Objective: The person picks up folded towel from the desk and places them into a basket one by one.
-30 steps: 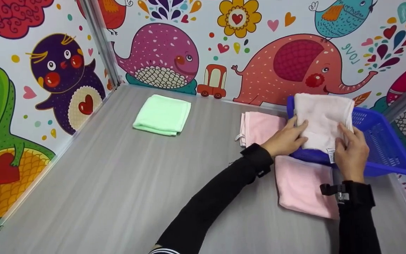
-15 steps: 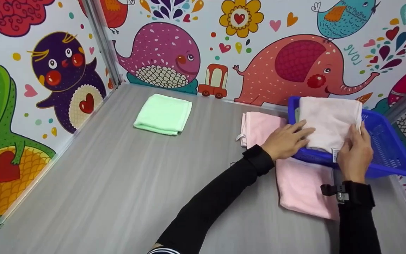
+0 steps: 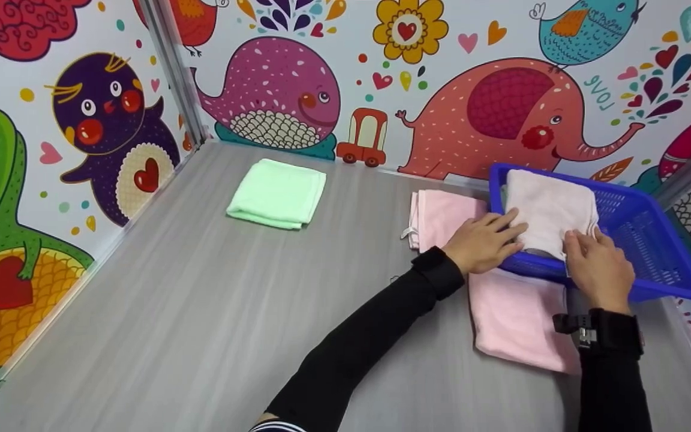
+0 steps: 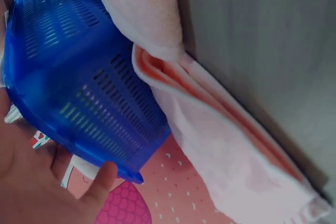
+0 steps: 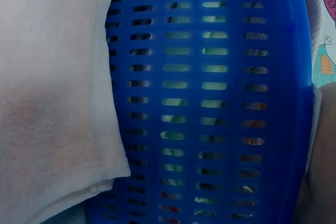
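A folded pale pink towel (image 3: pixel 552 210) lies tilted at the left end of the blue basket (image 3: pixel 669 240). My left hand (image 3: pixel 480 243) is at the basket's left rim, its fingers spread and touching the towel's left edge. At the towel's lower right corner, my right hand (image 3: pixel 600 267) pinches the edge between thumb and fingers. The left wrist view shows the left hand (image 4: pixel 37 182) beside the rim, thumb extended. Only part of the right hand (image 5: pixel 325 166) appears in the right wrist view, beyond the rim; its fingertips are hidden there.
One folded pink towel (image 3: pixel 444 216) lies left of the basket, partly behind the left hand. Another pink towel (image 3: pixel 519 324) lies in front of it. A folded mint green towel (image 3: pixel 278 194) is at the table's back left. Printed panels (image 3: pixel 429 90) border the table (image 3: pixel 201 312).
The pale pink towel has come down lower into the basket and tipped flatter. My right hand has shifted with its corner; the left fingers have spread onto its edge.
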Motion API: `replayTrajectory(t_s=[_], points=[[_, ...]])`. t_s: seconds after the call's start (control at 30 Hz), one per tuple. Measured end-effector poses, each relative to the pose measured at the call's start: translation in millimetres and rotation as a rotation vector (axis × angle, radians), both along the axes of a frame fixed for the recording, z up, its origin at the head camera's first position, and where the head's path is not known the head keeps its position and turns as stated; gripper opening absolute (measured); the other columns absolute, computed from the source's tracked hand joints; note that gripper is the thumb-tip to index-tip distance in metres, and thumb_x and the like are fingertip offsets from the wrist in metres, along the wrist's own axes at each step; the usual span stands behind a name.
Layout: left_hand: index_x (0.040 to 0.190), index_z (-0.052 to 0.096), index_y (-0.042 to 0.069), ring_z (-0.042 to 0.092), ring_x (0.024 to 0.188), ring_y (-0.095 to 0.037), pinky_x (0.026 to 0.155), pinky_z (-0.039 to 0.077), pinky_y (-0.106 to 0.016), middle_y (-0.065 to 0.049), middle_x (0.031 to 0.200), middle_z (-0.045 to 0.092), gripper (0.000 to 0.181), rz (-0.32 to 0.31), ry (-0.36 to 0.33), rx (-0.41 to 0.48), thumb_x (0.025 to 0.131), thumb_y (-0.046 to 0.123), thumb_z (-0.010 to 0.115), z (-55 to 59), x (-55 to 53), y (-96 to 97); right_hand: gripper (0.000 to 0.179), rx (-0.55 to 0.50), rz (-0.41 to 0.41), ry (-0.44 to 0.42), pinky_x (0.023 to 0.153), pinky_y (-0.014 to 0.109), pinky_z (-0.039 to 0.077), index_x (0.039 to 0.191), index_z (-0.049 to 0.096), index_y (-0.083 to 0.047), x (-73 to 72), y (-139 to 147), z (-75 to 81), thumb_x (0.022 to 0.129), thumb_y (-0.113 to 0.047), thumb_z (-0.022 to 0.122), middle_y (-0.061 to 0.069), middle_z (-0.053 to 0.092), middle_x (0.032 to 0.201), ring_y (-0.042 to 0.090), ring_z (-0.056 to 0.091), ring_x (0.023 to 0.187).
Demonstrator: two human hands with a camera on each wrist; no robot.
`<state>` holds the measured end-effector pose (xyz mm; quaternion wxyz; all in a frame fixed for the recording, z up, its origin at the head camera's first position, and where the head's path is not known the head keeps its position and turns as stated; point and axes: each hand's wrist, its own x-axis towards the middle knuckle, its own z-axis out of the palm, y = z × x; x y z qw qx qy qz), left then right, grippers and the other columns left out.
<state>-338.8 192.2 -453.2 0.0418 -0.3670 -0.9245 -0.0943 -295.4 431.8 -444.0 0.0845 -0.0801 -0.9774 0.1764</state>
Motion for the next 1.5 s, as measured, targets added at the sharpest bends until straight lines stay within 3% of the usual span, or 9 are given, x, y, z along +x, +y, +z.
replayTrajectory(t_s=[0.17, 0.3, 0.43, 0.57, 0.67, 0.8, 0.97, 1.2, 1.5], points=[[0.167, 0.016, 0.031, 0.026, 0.158, -0.015, 0.123, 0.033, -0.030, 0.010, 0.175, 0.009, 0.059, -0.057, -0.101, 0.138, 0.113, 0.047, 0.031, -0.1, -12.1, -16.1, 0.072, -0.036, 0.002, 0.038, 0.118, 0.075, 0.011, 0.154, 0.043, 0.000, 2.7, -2.5, 1.6, 0.110, -0.054, 0.023, 0.028, 0.012, 0.169, 0.061, 0.014, 0.150], [0.168, 0.013, 0.031, 0.035, 0.154, -0.019, 0.119, 0.040, -0.036, 0.009, 0.174, 0.016, 0.067, 0.086, -0.071, 0.147, 0.110, 0.047, 0.043, -3.4, -24.9, -36.6, 0.062, -0.062, 0.002, 0.172, 0.126, 0.066, 0.002, 0.147, 0.053, 0.002, 4.0, -8.1, 2.3, 0.110, -0.044, 0.035, 0.024, 0.019, 0.170, 0.051, 0.010, 0.157], [0.165, 0.025, 0.034, 0.041, 0.150, -0.018, 0.112, 0.044, -0.042, 0.010, 0.170, 0.030, 0.073, 0.220, -0.069, 0.023, 0.102, 0.053, 0.057, -13.8, -29.8, -54.5, 0.047, -0.088, 0.054, 0.344, 0.125, 0.063, 0.015, 0.137, 0.063, 0.002, 3.8, -20.2, 4.8, 0.107, -0.031, 0.049, 0.024, 0.040, 0.161, 0.047, 0.027, 0.153], [0.162, 0.034, 0.038, 0.038, 0.152, -0.019, 0.118, 0.038, -0.047, 0.009, 0.167, 0.037, 0.075, 0.222, -0.143, -0.079, 0.096, 0.059, 0.063, -25.7, -23.8, -65.8, 0.038, -0.119, 0.201, 0.438, 0.115, 0.065, 0.032, 0.133, 0.067, 0.001, 1.8, -38.6, 6.0, 0.105, -0.023, 0.058, 0.024, 0.055, 0.146, 0.048, 0.044, 0.140], [0.161, 0.036, 0.042, 0.037, 0.153, -0.021, 0.120, 0.036, -0.048, 0.009, 0.166, 0.039, 0.072, 0.208, -0.158, -0.155, 0.096, 0.060, 0.062, -29.8, -18.3, -70.1, 0.036, -0.119, 0.315, 0.429, 0.110, 0.066, 0.036, 0.133, 0.067, 0.001, 0.4, -50.0, 2.5, 0.106, -0.021, 0.058, 0.024, 0.059, 0.141, 0.049, 0.049, 0.134], [0.158, 0.039, 0.044, 0.039, 0.152, -0.023, 0.117, 0.040, -0.048, 0.011, 0.165, 0.041, 0.062, 0.201, -0.130, -0.246, 0.100, 0.053, 0.059, -29.0, -17.4, -72.6, 0.037, -0.105, 0.380, 0.393, 0.106, 0.066, 0.037, 0.135, 0.066, 0.000, 0.0, -55.0, -3.9, 0.109, -0.022, 0.051, 0.024, 0.060, 0.140, 0.049, 0.051, 0.131], [0.158, 0.042, 0.041, 0.041, 0.151, -0.023, 0.117, 0.042, -0.042, 0.008, 0.164, 0.042, 0.057, 0.163, -0.133, -0.282, 0.103, 0.034, 0.057, -25.5, -15.7, -80.6, 0.039, -0.111, 0.383, 0.371, 0.106, 0.065, 0.037, 0.137, 0.065, -0.001, 0.6, -54.7, -6.9, 0.110, -0.024, 0.048, 0.023, 0.060, 0.140, 0.048, 0.051, 0.131], [0.159, 0.043, 0.028, 0.039, 0.153, -0.017, 0.127, 0.025, -0.031, -0.002, 0.163, 0.044, 0.057, 0.055, -0.144, -0.299, 0.104, 0.020, 0.055, -25.9, -6.2, -104.8, 0.041, -0.105, 0.373, 0.335, 0.106, 0.066, 0.037, 0.139, 0.064, -0.002, 1.7, -49.0, -4.4, 0.111, -0.026, 0.047, 0.023, 0.059, 0.142, 0.048, 0.050, 0.133], [0.158, 0.046, 0.030, 0.041, 0.151, -0.029, 0.124, 0.034, -0.037, -0.002, 0.164, 0.044, 0.063, 0.031, -0.165, -0.238, 0.097, 0.017, 0.059, -31.4, 20.5, -151.6, 0.044, -0.098, 0.370, 0.304, 0.106, 0.068, 0.036, 0.143, 0.060, -0.002, 2.5, -46.1, -5.3, 0.112, -0.030, 0.044, 0.025, 0.056, 0.144, 0.050, 0.047, 0.135]])
